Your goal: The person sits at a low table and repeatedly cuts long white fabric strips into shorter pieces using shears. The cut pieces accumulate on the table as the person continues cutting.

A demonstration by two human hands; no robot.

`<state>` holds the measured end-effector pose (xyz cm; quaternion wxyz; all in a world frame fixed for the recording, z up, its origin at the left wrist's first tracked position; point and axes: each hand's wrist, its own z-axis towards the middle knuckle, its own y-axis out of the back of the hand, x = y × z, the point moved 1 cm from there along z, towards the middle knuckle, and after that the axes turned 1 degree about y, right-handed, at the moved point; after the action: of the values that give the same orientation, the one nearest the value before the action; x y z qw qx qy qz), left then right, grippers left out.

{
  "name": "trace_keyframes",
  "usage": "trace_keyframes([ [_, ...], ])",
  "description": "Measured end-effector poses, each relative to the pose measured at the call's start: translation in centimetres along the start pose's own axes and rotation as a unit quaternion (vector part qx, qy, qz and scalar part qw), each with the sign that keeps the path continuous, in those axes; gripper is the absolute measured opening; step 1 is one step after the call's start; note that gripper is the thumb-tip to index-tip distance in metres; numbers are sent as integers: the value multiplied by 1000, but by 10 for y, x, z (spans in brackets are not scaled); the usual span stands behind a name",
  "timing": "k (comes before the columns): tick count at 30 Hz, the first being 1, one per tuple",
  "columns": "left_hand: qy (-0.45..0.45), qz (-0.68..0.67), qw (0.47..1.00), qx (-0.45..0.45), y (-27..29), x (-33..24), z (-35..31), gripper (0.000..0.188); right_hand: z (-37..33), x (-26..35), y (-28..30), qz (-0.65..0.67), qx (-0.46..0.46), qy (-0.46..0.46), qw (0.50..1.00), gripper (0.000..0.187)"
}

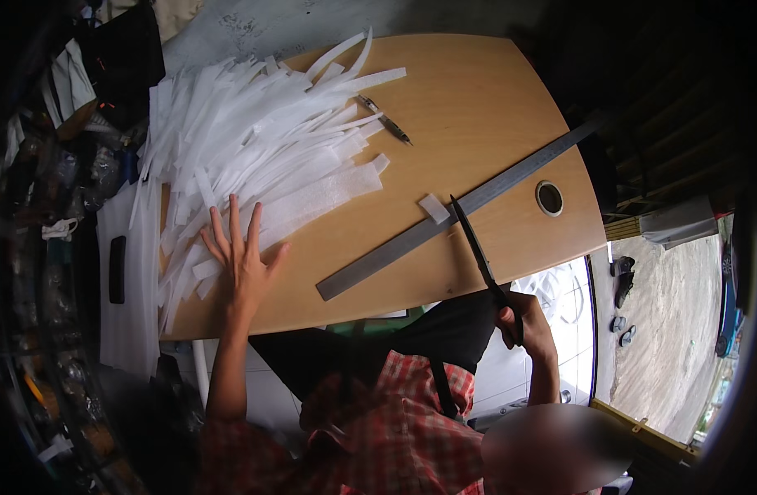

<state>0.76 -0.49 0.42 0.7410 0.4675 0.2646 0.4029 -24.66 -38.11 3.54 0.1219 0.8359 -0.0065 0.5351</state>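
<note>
Black scissors point(478, 252) in right hand point(532, 327), left point(247, 266) splayed

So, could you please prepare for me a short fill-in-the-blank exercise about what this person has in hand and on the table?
1. The right hand holds a pair of black ____.
2. The strips heaped near the left hand are ____ in colour.
3. The long, grey, straight-edged measuring tool lying across the table is a ____.

Missing words: scissors; white; ruler.
</note>
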Motion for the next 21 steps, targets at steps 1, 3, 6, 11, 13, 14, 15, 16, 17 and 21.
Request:
trace_keyframes([
  [1,-1,-7,1000,-24,3,-4,-3,67,0,-2,-4,-3,-1,2,1000,76],
  [3,3,-41,997,-63,0,-31,-3,59,5,2,7,-15,4,6,1000,74],
  [6,-25,-97,994,-46,13,-63,-5,47,10,8,-12,23,41,1,999,69],
  [11,-146,-210,965,53,5,-113,18,44,27,23,-39,83,89,36,992,68],
  [13,-186,-223,953,84,0,-125,32,46,25,25,-40,101,88,43,990,69],
  [14,-198,-228,949,94,-2,-130,40,47,22,30,-38,107,78,47,990,70],
  [15,-218,-238,940,108,-8,-138,45,48,18,27,-34,117,60,46,990,70],
  [16,-243,-224,937,110,-11,-143,51,49,14,19,-27,105,39,27,993,73],
  [17,-252,-195,939,129,-11,-146,57,49,9,17,-21,105,23,17,994,73],
  [21,-216,-116,958,151,-18,-153,69,51,-24,-19,6,159,-101,15,982,78],
])
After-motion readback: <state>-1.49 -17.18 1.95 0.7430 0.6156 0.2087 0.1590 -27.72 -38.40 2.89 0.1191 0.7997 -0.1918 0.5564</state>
